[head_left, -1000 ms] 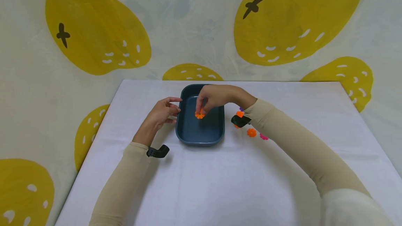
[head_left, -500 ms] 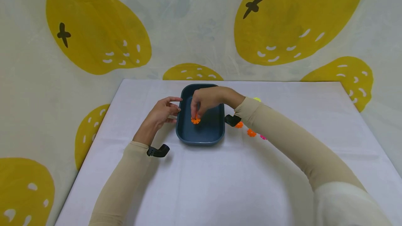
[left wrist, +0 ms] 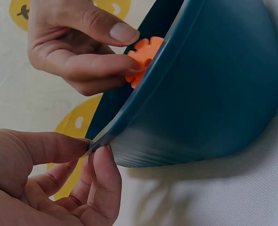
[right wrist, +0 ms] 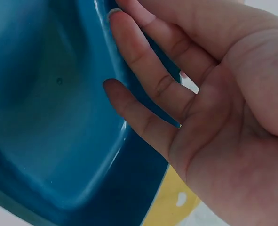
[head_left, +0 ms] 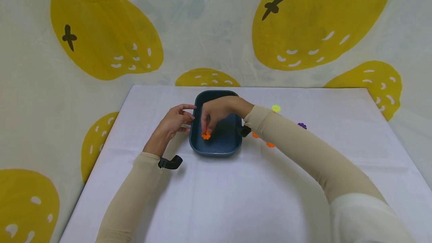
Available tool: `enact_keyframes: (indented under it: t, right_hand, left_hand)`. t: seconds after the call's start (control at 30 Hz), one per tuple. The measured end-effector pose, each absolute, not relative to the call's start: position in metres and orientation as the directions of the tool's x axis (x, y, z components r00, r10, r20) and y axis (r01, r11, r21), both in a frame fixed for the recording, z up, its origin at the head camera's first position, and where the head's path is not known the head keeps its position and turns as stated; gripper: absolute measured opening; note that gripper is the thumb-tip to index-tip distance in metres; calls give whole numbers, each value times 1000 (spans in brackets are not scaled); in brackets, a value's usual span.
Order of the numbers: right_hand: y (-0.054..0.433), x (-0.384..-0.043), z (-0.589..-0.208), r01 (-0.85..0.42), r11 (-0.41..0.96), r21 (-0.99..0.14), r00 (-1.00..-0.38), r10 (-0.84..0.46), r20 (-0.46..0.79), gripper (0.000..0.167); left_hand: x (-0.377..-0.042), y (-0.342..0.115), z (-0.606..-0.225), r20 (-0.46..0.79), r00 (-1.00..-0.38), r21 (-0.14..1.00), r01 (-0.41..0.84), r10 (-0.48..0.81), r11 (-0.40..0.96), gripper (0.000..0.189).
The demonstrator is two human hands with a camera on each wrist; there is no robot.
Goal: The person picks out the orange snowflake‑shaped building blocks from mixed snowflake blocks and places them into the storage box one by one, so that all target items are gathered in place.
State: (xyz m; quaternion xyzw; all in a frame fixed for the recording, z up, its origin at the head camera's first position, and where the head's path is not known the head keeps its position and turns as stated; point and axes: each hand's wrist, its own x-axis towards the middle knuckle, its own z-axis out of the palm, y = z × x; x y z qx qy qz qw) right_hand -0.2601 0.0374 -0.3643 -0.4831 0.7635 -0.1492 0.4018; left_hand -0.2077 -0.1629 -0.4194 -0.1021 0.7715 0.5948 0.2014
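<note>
A dark blue rectangular tray with rounded corners stands on the white-covered table. Its near side rim is pinched between thumb and finger of my left hand, as the left wrist view makes plain. Over the tray's inside, my right hand pinches a notched orange plastic disc between thumb and fingers. That orange disc shows just behind the rim in the left wrist view. From the right wrist, the tray's glossy floor is visible, but the disc is out of sight.
Right of the tray lie more notched discs: a yellow one, a purple one and orange ones, such as the orange disc nearest the front. My right forearm covers part of this area. A patterned cloth hangs behind the table.
My right hand has moved left and toward the near side inside the tray, carrying the orange disc. The yellow and purple discs have come out from behind the right arm. My left hand stays put.
</note>
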Motion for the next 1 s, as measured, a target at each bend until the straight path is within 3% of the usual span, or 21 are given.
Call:
enact_keyframes:
  t: [0.5,1.0]
  right_hand:
    - [25,-252,-374,-582,575,-575,-154,-772,-617,27]
    - [22,-248,-376,-623,598,-504,-184,-738,-649,33]
  left_hand:
    - [-208,-163,-421,-428,-900,877,-391,84,279,45]
    - [-208,-163,-419,-430,-899,874,-392,82,288,44]
